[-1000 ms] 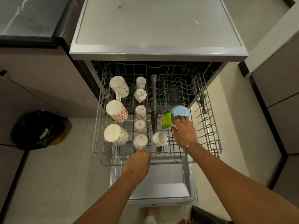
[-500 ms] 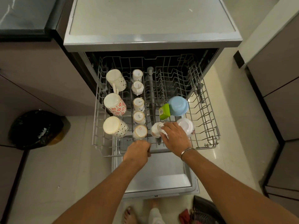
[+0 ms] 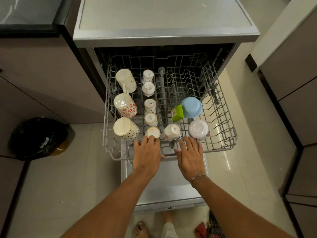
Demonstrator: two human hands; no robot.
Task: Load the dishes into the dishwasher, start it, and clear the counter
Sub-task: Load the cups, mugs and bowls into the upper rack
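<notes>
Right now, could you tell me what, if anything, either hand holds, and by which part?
The right hand holds nothing. The left hand touches the nearest small cup at its near side; a grip cannot be told.

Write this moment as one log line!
rack: pulled out | left hand: touches front small cup | right hand: open over rack front

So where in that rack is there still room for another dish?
The rack is bare at back right, behind the blue bowl. A free strip runs between the white bowl and the right wall. Mugs and small cups crowd the left; the left hand and right hand cover the front middle.
</notes>
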